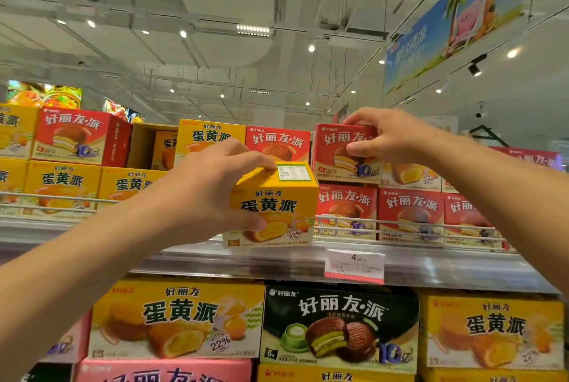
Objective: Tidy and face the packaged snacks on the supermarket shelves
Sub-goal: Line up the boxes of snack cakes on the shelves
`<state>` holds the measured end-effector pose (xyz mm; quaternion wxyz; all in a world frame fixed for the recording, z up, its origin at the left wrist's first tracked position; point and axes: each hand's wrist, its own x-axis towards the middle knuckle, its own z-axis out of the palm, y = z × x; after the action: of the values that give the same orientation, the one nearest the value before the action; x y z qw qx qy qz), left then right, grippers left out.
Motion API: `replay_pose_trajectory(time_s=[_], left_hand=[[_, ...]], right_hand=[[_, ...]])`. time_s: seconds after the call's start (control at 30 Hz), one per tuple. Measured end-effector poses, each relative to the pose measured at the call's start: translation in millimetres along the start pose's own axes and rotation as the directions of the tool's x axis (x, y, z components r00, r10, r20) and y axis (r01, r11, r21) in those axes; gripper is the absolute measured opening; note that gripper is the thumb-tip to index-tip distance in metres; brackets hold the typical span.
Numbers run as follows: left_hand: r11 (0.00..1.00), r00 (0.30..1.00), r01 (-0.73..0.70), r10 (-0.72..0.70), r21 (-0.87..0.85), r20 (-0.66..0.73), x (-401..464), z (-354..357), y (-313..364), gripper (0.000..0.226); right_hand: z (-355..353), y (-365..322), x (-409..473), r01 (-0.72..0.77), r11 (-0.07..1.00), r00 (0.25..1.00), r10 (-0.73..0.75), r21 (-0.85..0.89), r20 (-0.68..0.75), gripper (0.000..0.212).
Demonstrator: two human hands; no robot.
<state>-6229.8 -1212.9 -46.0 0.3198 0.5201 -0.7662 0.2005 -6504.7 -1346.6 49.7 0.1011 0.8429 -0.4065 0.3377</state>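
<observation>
My left hand (pixel 212 194) grips a small yellow egg-yolk pie box (pixel 277 212), fingers over its top and thumb on its front, held just in front of the top shelf's wire rail (pixel 400 227). My right hand (pixel 385 135) holds a small red choco pie box (pixel 341 151) by its top edge and front; this box sits on the upper layer of a stack. Red boxes (pixel 409 212) fill the shelf below it, and yellow boxes (pixel 61 184) line the left side.
A price tag (pixel 354 264) reading 4.20 hangs on the shelf edge. Larger yellow (pixel 175 320), black matcha (pixel 338 326) and yellow (pixel 492 332) boxes stand on the shelf below. An open cardboard carton (pixel 147 144) sits at the top left. A banner (pixel 455 18) hangs overhead.
</observation>
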Motion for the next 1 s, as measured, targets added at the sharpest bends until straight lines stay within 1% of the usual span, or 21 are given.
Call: replay_pose_trajectory(time_s=[0.07, 0.23, 0.43, 0.53, 0.6, 0.63, 0.7, 0.73, 0.77, 0.87, 0.93, 1.0], left_hand=[[1.0, 1.0, 0.003, -0.003, 0.004, 0.004, 0.9, 0.4, 0.3, 0.077], [1.0, 1.0, 0.009, -0.008, -0.024, 0.008, 4.2, -0.8, 1.9, 0.076], [1.0, 0.999, 0.019, -0.018, -0.018, 0.038, 5.1, 1.0, 4.4, 0.077], [1.0, 0.998, 0.016, -0.015, -0.017, 0.058, 4.9, 2.1, 7.3, 0.076], [1.0, 0.998, 0.013, -0.013, -0.012, 0.063, 5.8, 2.4, 9.2, 0.076], [1.0, 0.998, 0.013, -0.012, -0.013, 0.066, 6.8, 2.3, 10.1, 0.076], [1.0, 0.998, 0.017, -0.015, -0.026, 0.065, 9.6, 1.7, 11.6, 0.076], [0.999, 0.998, 0.018, -0.016, -0.031, 0.063, 11.3, 1.5, 12.6, 0.077], [0.999, 0.998, 0.015, -0.013, -0.033, 0.061, 13.4, 1.7, 14.1, 0.077], [1.0, 0.998, 0.005, -0.003, -0.028, 0.055, 20.4, 5.4, 21.6, 0.077], [1.0, 0.998, -0.005, 0.007, -0.028, 0.057, 25.5, 9.5, 27.5, 0.078], [0.999, 0.998, -0.021, 0.023, -0.028, 0.06, 29.8, 13.1, 32.4, 0.078]], right_hand=[[4.6, 2.2, 5.0, -0.023, 1.0, 0.999, 0.023, 0.006, 0.022, 0.039], [9.8, 4.1, 16.4, -0.034, 0.997, 0.994, 0.041, -0.071, 0.096, 0.045], [14.4, -1.1, 19.7, -0.019, 0.974, 0.987, 0.054, -0.227, 0.151, 0.045], [14.3, -0.9, 17.8, -0.008, 0.977, 0.982, 0.048, -0.213, 0.183, 0.054], [9.1, 2.4, 12.8, -0.016, 0.987, 0.987, 0.041, -0.162, 0.152, 0.067], [4.5, 6.5, 9.4, -0.028, 0.988, 0.994, 0.043, -0.15, 0.099, 0.07], [-7.5, 19.3, 1.7, -0.048, 0.983, 0.999, 0.044, -0.175, -0.029, 0.068], [-13.4, 27.5, -3.0, -0.063, 0.977, 0.996, 0.051, -0.202, -0.067, 0.066], [-18.5, 35.3, -8.6, -0.089, 0.97, 0.994, 0.073, -0.228, -0.076, 0.065], [-22.9, 48.1, -25.5, -0.164, 0.944, 0.985, 0.17, -0.287, -0.005, 0.068], [-18.3, 49.8, -32.8, -0.156, 0.92, 0.984, 0.177, -0.358, 0.027, 0.065], [-15.2, 51.9, -36.7, -0.133, 0.913, 0.989, 0.15, -0.386, 0.014, 0.059]])
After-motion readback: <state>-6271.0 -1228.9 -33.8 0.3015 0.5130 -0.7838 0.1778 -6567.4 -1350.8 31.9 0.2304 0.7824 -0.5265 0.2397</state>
